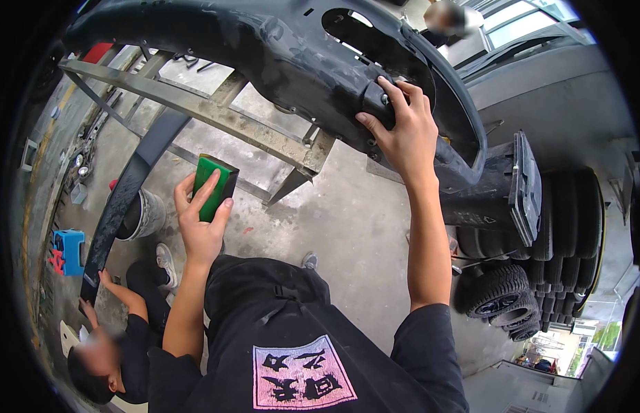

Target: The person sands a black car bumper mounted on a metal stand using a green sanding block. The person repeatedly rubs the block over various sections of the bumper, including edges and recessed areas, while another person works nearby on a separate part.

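My left hand [204, 213] grips a green block with black sides [213, 186], perhaps a sanding block. Thumb and fingers wrap its edges, and it is held in the air below the metal stand. Across the top lies a large black plastic vehicle panel [299, 79], like a bumper, dusty and scuffed, with an oval opening toward its right end. My right hand [406, 127] is on that panel, thumb and fingers curled around a raised, box-like black part [373, 103] beside the opening. Whether this part belongs to the panel I cannot tell.
The panel rests by a worn metal frame stand [230, 124]. At left, a co-worker [144, 330] handles a long black strip [130, 186] near a bucket [149, 213] and a blue box [68, 251]. A black bin [481, 193] and stacked tyres [554, 227] stand at right.
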A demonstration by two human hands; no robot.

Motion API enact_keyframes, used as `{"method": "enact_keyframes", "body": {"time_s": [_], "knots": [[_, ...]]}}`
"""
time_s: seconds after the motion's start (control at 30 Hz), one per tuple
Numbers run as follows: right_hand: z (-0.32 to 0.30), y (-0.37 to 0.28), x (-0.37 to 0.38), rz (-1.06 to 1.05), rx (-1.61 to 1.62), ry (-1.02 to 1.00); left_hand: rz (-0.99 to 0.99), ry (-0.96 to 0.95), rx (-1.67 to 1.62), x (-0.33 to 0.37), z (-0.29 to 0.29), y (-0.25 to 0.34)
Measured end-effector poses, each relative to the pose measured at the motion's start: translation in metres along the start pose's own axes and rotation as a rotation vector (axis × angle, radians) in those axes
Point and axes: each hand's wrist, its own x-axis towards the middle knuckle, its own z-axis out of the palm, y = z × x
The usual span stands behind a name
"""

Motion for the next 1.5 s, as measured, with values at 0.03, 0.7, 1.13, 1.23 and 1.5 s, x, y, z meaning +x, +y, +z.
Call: {"method": "enact_keyframes", "body": {"time_s": [0.03,0.7,1.13,1.23,1.5], "knots": [[-0.001,0.0,0.0,0.0,-0.003,-0.002,-0.003,0.0,0.0,0.001,0.0,-0.001],[-0.009,-0.002,-0.001,0.019,0.017,-0.101,-0.173,0.007,-0.114,-0.025,0.011,0.001],[-0.017,-0.001,0.0,0.002,0.042,-0.195,-0.098,-0.021,0.012,-0.032,0.013,-0.007],[-0.02,0.0,0.001,0.01,0.067,-0.222,-0.106,-0.014,-0.012,-0.034,0.017,-0.011],[-0.026,0.003,0.005,-0.013,0.11,-0.285,-0.137,-0.038,-0.017,-0.038,0.018,-0.014]]}}
